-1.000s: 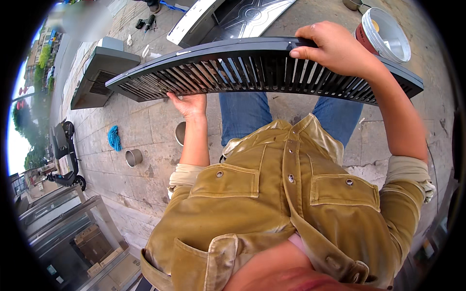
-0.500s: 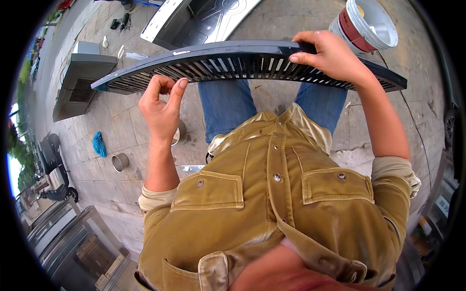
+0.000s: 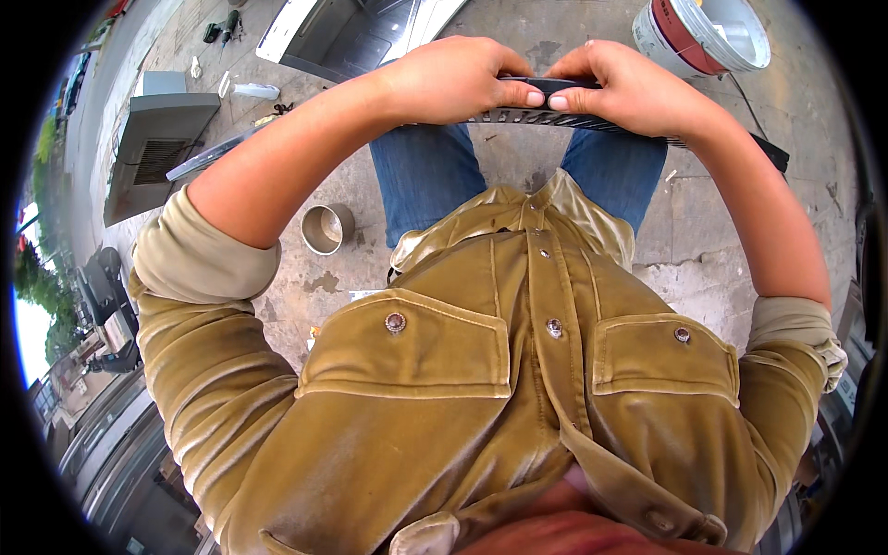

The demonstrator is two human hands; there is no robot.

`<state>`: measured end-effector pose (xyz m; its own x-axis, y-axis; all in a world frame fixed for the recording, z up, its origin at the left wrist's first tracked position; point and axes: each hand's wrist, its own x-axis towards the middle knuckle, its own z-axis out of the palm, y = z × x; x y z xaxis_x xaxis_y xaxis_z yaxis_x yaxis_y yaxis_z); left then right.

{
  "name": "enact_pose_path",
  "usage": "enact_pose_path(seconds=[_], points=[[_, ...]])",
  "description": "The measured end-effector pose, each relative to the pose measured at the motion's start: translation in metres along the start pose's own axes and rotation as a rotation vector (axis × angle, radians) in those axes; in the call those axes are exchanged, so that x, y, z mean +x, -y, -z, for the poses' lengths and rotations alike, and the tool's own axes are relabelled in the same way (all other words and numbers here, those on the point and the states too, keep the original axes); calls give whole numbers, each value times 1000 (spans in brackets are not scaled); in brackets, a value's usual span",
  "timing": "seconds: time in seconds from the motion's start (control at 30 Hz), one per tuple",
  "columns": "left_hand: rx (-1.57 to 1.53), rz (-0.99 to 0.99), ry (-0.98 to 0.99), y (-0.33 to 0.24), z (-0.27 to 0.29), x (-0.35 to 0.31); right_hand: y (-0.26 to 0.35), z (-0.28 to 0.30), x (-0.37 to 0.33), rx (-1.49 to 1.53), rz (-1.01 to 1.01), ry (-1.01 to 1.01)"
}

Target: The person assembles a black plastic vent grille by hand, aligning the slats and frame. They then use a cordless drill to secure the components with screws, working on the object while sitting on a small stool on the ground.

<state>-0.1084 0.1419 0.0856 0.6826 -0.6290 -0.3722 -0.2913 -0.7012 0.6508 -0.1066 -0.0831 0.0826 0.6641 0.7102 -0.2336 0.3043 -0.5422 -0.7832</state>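
A long, slightly curved black slotted grille panel [image 3: 546, 117] lies crosswise before me, above my knees. My left hand [image 3: 449, 81] grips its upper edge near the middle, thumb on the near side. Right beside it, my right hand [image 3: 634, 90] pinches the same edge, and the two thumb tips nearly meet. My left forearm covers much of the panel's left half; its far left end shows beyond the arm. Most fingers of both hands are hidden behind the edge.
A metal housing with a shiny basin [image 3: 342, 42] lies ahead. A grey vented appliance [image 3: 159, 153] stands at left, near a cordless drill [image 3: 222, 30] and a clear bottle [image 3: 256, 91]. A white-and-red bucket [image 3: 689, 42] is at far right. A metal cup [image 3: 327, 228] sits by my left leg.
My left hand has moved from near the panel's left part to its middle, beside my right hand, and grips the edge. Less of the slotted face shows now.
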Motion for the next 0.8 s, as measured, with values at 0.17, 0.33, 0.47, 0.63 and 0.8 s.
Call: enact_pose_path(seconds=[0.17,0.33,0.47,0.63,0.8], points=[[143,-91,-125,-1,-4,-1,-2,-4,4,-70,-1,-31],[178,-127,-159,-3,-7,-1,0,-9,2,-6,-54,-19],[253,-162,-260,1,-5,0,-3,-2,4,-109,74,-114],[413,-372,-418,16,-7,2,-14,-4,4,-373,230,-278],[435,-381,-479,18,-14,1,-11,-10,3,-437,210,-289]])
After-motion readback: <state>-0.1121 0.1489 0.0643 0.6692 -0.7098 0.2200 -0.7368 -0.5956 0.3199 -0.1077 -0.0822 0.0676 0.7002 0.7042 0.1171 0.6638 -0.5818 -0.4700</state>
